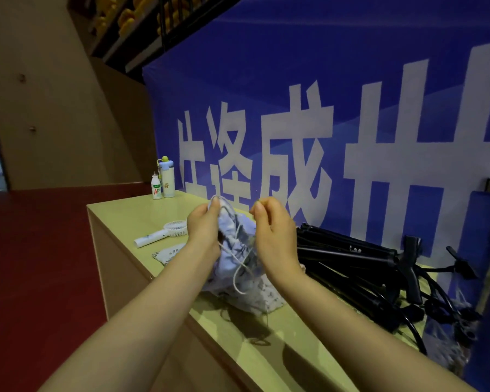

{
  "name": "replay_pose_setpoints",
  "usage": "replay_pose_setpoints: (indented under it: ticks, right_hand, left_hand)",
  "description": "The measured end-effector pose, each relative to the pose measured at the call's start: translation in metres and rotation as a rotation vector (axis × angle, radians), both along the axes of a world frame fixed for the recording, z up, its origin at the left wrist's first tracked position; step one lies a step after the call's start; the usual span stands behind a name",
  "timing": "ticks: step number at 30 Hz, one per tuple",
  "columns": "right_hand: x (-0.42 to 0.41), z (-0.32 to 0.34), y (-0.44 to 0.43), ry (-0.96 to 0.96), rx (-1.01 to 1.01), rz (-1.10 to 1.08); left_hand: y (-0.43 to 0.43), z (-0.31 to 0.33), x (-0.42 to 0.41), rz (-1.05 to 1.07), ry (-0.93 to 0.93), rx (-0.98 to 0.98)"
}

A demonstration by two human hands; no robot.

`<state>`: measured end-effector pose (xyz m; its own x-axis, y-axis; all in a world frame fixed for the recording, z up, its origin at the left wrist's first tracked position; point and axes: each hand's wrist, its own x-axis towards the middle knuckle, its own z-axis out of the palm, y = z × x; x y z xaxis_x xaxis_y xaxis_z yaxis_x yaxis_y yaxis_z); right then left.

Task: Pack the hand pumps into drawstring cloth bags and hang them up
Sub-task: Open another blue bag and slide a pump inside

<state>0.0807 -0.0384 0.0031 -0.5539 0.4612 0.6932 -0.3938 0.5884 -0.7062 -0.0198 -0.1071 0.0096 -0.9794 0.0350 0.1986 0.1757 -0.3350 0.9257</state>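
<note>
A pale patterned drawstring cloth bag [239, 258] stands bunched on the wooden counter [130, 213], held up between my hands. My left hand [204, 227] pinches the bag's top edge and cord at the left. My right hand [275, 233] is closed at the bag's right side, fingers pinched near its mouth; the white cord [242, 267] loops down the front. A pile of black hand pumps [357, 264] with hoses lies on the counter to the right. What is inside the bag is hidden.
A second flat cloth bag [169, 254] lies left of my hands, beside a white handheld fan [164, 233]. Two bottles [163, 181] stand at the far corner. A blue banner [323, 108] backs the counter; red floor lies left. A clear plastic bag [447, 340] sits at the right.
</note>
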Motion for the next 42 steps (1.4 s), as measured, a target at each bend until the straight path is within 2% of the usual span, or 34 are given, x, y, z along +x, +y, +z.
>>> replay_pose_setpoints:
  ticks: [2, 4, 9, 12, 15, 18, 23, 28, 31, 36, 39, 42]
  right_hand:
    - [-0.003, 0.011, -0.008, -0.099, -0.035, 0.149]
    - [-0.007, 0.015, -0.013, -0.278, 0.015, 0.187]
    - [-0.013, 0.014, -0.028, -0.680, 0.748, 0.050]
    - [-0.011, 0.021, -0.051, -0.692, 0.882, 0.070]
    - [-0.010, 0.023, -0.064, -0.595, 0.761, 0.087]
    - [-0.011, 0.015, -0.066, -0.561, 0.646, 0.083]
    - [-0.010, 0.004, -0.064, -0.626, 0.704, 0.076]
    - [-0.007, -0.003, -0.051, -0.631, 0.751, 0.017]
    - [-0.008, -0.007, -0.036, -0.617, 0.707, 0.044]
    - [0.007, -0.017, 0.009, -0.574, 0.542, 0.024]
    - [0.012, -0.024, 0.044, -0.521, 0.449, -0.111]
    - [0.015, -0.029, 0.081, -0.539, 0.480, -0.297]
  left_hand:
    - [-0.009, 0.009, 0.005, 0.044, 0.047, -0.014]
    - [-0.022, 0.018, 0.007, 0.098, 0.085, -0.020]
    - [-0.074, 0.044, 0.016, 0.406, 0.266, -0.143]
    - [-0.106, 0.046, 0.023, 0.554, 0.305, -0.210]
    - [-0.129, 0.037, 0.024, 0.589, 0.337, -0.295]
    - [-0.136, 0.029, 0.021, 0.460, 0.299, -0.317]
    - [-0.118, 0.026, 0.026, 0.311, 0.326, -0.327]
    - [-0.090, 0.023, 0.022, 0.343, 0.391, -0.423]
    - [-0.078, 0.024, 0.019, 0.374, 0.381, -0.435]
    - [-0.040, 0.013, 0.017, 0.286, 0.341, -0.395]
    - [-0.016, 0.004, 0.020, 0.234, 0.339, -0.386]
    - [0.001, -0.003, 0.020, 0.174, 0.327, -0.356]
